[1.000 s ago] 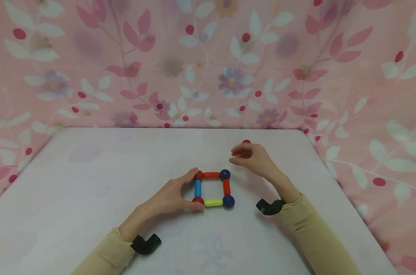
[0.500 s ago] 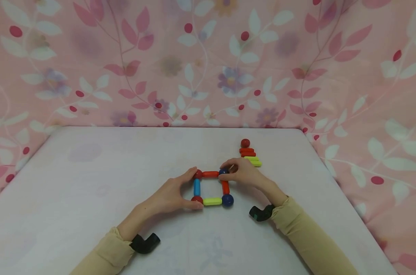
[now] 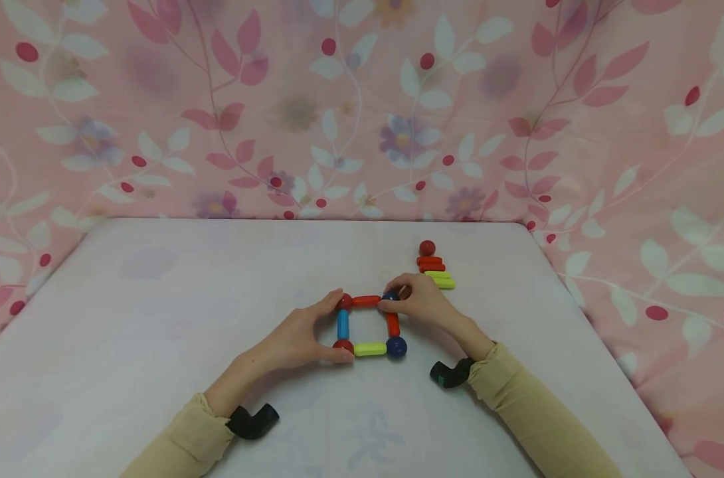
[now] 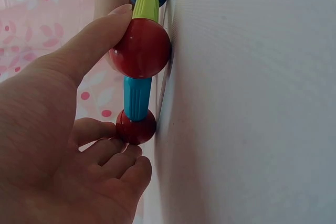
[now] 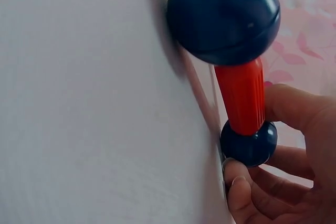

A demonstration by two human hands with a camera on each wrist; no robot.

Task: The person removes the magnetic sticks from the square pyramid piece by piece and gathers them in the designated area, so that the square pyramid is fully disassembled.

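A square of toy building rods and balls lies on the white table, with a yellow-green rod [image 3: 370, 349] on its near side. The left side is a light blue rod [image 3: 343, 325] between two red balls. My left hand [image 3: 296, 338] spans that side, thumb on the near red ball [image 4: 142, 48] and fingers against the far red ball [image 4: 136, 126]. At the far right corner, my right hand [image 3: 424, 302] pinches a dark blue ball [image 5: 249, 144], partly covered by the fingers. Red rods [image 3: 393, 325] form the right and far sides. Another dark blue ball [image 3: 396, 347] makes the near right corner.
Beyond my right hand lie loose pieces: a red ball [image 3: 427, 248], red rods [image 3: 430, 261] and yellow-green rods [image 3: 444, 283]. Black curved pieces [image 3: 253, 422] sit at both wrists. A pink flowered cloth [image 3: 362, 106] hangs behind the table's far edge.
My right hand has come left and nearer from beside the loose pieces, uncovering them, and now grips the far right blue ball. My left hand has stayed on the square.
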